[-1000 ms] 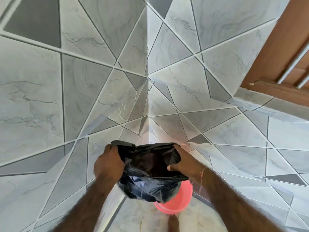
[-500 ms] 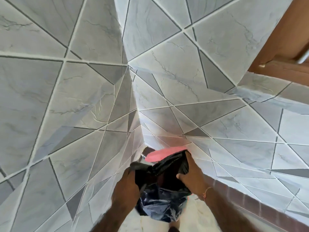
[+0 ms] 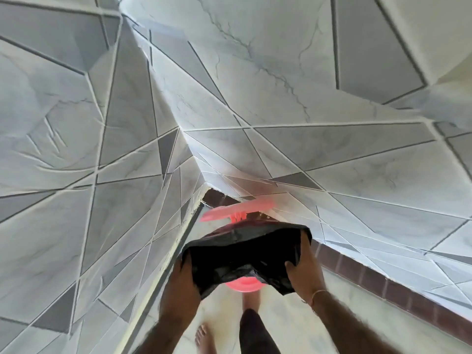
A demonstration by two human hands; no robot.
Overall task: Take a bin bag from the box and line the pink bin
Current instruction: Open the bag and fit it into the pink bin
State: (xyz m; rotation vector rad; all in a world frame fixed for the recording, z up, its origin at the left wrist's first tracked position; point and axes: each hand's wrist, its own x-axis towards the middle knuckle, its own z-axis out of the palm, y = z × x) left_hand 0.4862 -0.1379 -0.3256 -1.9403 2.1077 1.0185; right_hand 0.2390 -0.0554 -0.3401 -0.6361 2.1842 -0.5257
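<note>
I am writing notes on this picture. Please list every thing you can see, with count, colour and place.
bin bag: one, black, held open over the bin
bin: one, pink, in the corner, mostly hidden by the bag
lid: one, pink, raised behind the bin
wall tiles: many, grey and white, both walls
skirting: one strip, dark brown, base of the right wall
floor: pale marble
left hand: grips the bag's left edge
right hand: grips the bag's right edge
foot: one, bare, bottom centre

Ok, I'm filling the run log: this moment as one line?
step: lining | left hand: holds bin bag | right hand: holds bag | pink bin: under bag, lid up
</note>
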